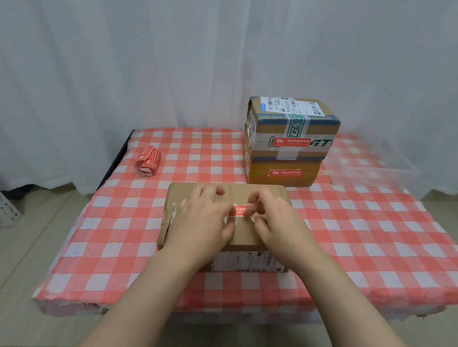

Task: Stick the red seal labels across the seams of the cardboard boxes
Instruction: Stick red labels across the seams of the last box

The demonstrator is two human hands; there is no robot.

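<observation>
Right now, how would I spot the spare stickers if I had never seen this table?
Start at the red-and-white checked table. Go to its far left corner, well left of the two stacked boxes. There lies a small folded bundle of red labels, the only loose red paper on the cloth; the other labels are already stuck on cardboard.

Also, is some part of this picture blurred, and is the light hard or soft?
Head view: light is soft and even, shadows faint. The fingers over the red seal label are motion-blurred; the clear plastic bin at right smears; the edges bend from the wide lens.
</observation>
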